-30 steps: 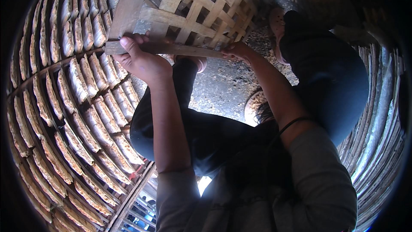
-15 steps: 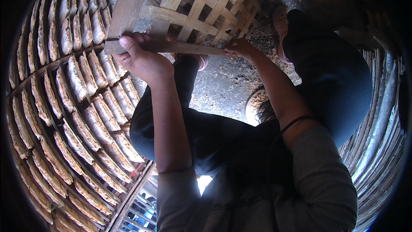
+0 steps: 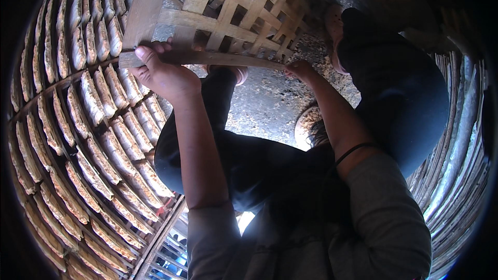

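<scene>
A woven bamboo-strip panel point(image 3: 238, 13) with a flat wooden edge board stands tilted in front of me. Along its lower edge runs a narrow wooden bar point(image 3: 223, 59). My left hand point(image 3: 165, 75) is wrapped round the bar's left end at the panel's corner, thumb on top. Toward the bar's right end, my right hand point(image 3: 300, 69) pinches it between thumb and fingers. The fingertips of both hands are partly hidden behind the wood. The panel's upper part runs out of view.
At left a slatted rack point(image 3: 62, 80) carries many rows of long pale pieces with orange-brown crumbly edges. Grey strips point(image 3: 456, 140) are stacked at right. Crumbs litter the floor point(image 3: 264, 103); a round container point(image 3: 305, 126) of crumbs sits near my bent knees.
The panel and my left hand have shifted slightly left. My right hand has moved a little right and nearer, toward the bar's right end. Both hands keep their hold.
</scene>
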Demonstrator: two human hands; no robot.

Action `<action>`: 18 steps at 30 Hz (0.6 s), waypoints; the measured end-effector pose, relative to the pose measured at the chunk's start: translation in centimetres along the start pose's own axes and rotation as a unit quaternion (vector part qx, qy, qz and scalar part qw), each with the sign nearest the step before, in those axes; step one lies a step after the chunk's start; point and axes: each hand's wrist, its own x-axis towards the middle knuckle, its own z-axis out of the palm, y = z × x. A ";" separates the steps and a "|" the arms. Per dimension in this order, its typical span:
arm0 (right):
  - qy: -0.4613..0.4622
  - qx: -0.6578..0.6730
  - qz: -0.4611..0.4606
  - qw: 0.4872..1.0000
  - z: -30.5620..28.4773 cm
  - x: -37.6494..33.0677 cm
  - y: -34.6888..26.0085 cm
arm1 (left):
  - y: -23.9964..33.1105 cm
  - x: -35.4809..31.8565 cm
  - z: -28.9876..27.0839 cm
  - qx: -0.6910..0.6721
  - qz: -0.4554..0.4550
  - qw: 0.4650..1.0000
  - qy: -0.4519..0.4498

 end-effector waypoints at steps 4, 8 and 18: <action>0.116 0.138 -0.023 0.983 1.0 1.9 1.5 | 0.0 -0.2 1.4 -0.012 -0.007 1.000 -0.006; 0.064 0.234 0.132 0.961 1.8 1.2 -5.4 | 0.4 -0.3 0.3 -0.005 0.022 1.000 -0.017; 0.124 0.175 0.095 0.972 3.6 3.3 -4.4 | 0.5 -1.0 1.4 -0.009 0.035 0.999 -0.037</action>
